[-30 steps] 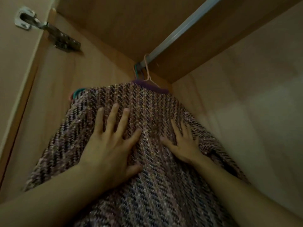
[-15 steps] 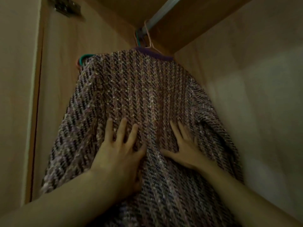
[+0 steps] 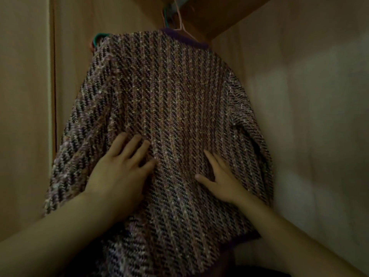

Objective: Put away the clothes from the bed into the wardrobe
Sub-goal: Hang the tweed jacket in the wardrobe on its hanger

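A purple, black and cream tweed jacket (image 3: 169, 100) hangs inside the wardrobe on a pink hanger (image 3: 180, 21), with a teal hanger (image 3: 97, 38) showing at its left shoulder. My left hand (image 3: 121, 172) lies flat on the fabric at lower left, fingers straight and spread. My right hand (image 3: 221, 178) presses flat on the fabric at lower right, fingers spread. Both hands rest on the jacket without gripping it. The hanging rail is almost out of view at the top.
The wardrobe's left side panel (image 3: 65, 76) and right wall (image 3: 309, 96) close in on either side of the jacket. A wooden shelf underside (image 3: 209, 15) sits above. The space below the hem is dark.
The view has tilted down, so the rail and door hinge have left the frame. Both hands have slid lower down the jacket while staying flat on it.
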`<state>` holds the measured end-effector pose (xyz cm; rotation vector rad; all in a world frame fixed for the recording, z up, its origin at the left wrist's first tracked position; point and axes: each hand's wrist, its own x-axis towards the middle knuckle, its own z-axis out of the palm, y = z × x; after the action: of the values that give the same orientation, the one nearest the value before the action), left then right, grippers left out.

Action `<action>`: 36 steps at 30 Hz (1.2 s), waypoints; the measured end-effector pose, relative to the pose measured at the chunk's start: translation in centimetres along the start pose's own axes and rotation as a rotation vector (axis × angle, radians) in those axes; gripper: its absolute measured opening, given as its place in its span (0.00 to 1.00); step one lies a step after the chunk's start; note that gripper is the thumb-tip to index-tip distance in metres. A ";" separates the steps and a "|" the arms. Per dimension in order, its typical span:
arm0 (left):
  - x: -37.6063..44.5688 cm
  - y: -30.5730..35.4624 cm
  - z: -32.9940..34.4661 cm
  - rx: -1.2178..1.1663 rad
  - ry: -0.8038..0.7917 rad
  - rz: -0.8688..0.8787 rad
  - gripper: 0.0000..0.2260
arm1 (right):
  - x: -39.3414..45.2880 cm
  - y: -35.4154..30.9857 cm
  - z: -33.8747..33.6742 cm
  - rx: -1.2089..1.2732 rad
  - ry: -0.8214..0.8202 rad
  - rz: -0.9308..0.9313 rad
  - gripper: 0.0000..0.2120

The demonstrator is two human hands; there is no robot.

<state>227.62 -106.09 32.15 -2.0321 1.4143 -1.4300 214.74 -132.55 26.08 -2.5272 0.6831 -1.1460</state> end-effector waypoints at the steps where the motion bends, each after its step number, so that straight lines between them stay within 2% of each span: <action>1: -0.2 -0.2 0.0 -0.034 -0.014 -0.008 0.35 | -0.7 0.1 0.0 0.037 0.007 -0.009 0.41; 3: -0.4 -0.2 0.5 -0.060 0.051 -0.028 0.35 | -2.1 0.3 -0.1 0.064 0.031 -0.036 0.40; 6: -0.8 0.7 0.3 -0.062 0.051 -0.076 0.33 | -4.1 0.1 -0.1 0.098 0.043 -0.025 0.37; 9: -2.5 2.0 -1.6 -0.174 -0.031 -0.127 0.34 | -6.6 -1.0 0.3 0.167 0.073 -0.014 0.36; 13: -6.5 1.9 -3.7 -0.297 -0.011 -0.151 0.38 | -9.7 -4.4 -0.4 0.185 0.177 -0.099 0.31; 16: -9.9 0.1 -5.5 -0.320 0.036 -0.170 0.36 | -11.3 -7.7 -2.0 0.167 0.180 -0.171 0.30; 21: -16.7 -2.2 -7.4 -0.336 -0.016 -0.201 0.32 | -15.1 -13.8 -2.1 0.119 0.118 -0.248 0.30; 27: -29.1 -5.5 -9.6 -0.347 -0.113 -0.267 0.28 | -22.4 -22.5 0.1 0.142 0.041 -0.313 0.29; 32: -41.4 -8.3 -11.0 -0.456 -0.197 -0.438 0.28 | -29.3 -30.9 3.6 0.118 -0.049 -0.435 0.30; 36: -50.3 -9.5 -11.8 -0.469 -0.279 -0.561 0.30 | -34.2 -36.8 6.6 0.178 -0.193 -0.527 0.30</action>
<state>221.51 -56.44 16.10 -2.9676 1.1893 -0.9701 211.31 -82.95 16.34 -2.6837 -0.1425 -1.0279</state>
